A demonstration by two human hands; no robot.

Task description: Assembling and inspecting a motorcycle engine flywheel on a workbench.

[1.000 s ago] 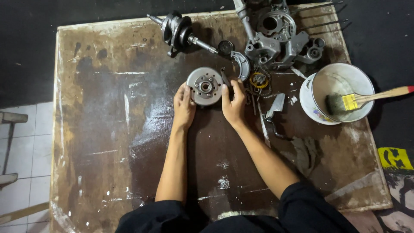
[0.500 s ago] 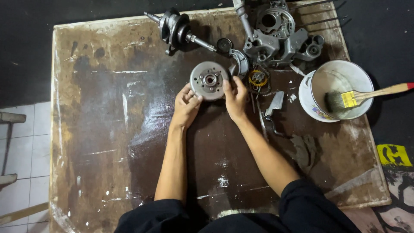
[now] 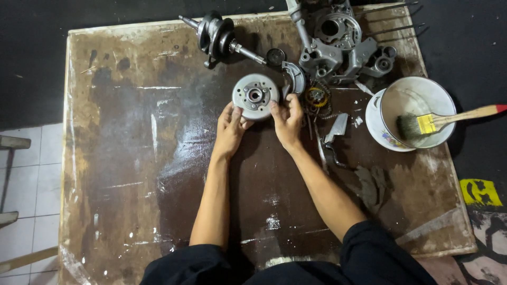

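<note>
A round grey metal flywheel (image 3: 255, 95) with a hub in its middle lies flat on the worn brown board (image 3: 132, 158). My left hand (image 3: 231, 128) grips its lower left rim. My right hand (image 3: 288, 117) holds its right rim, fingers curled at the edge. Just beyond the flywheel lie a crankshaft (image 3: 219, 36) and a grey engine case (image 3: 338, 45). A small curved metal piece (image 3: 294, 76) sits right beside my right hand.
A white bowl (image 3: 417, 111) at the right holds a paintbrush (image 3: 443, 121) with a wooden handle. A gear with a coil (image 3: 317, 97), a metal bracket (image 3: 336, 128) and a grey rag (image 3: 369, 184) lie right of my hands. White floor tiles (image 3: 26, 174) show at left.
Both hands have pushed the flywheel away from me, toward the crankshaft and engine case. The other parts have stayed put.
</note>
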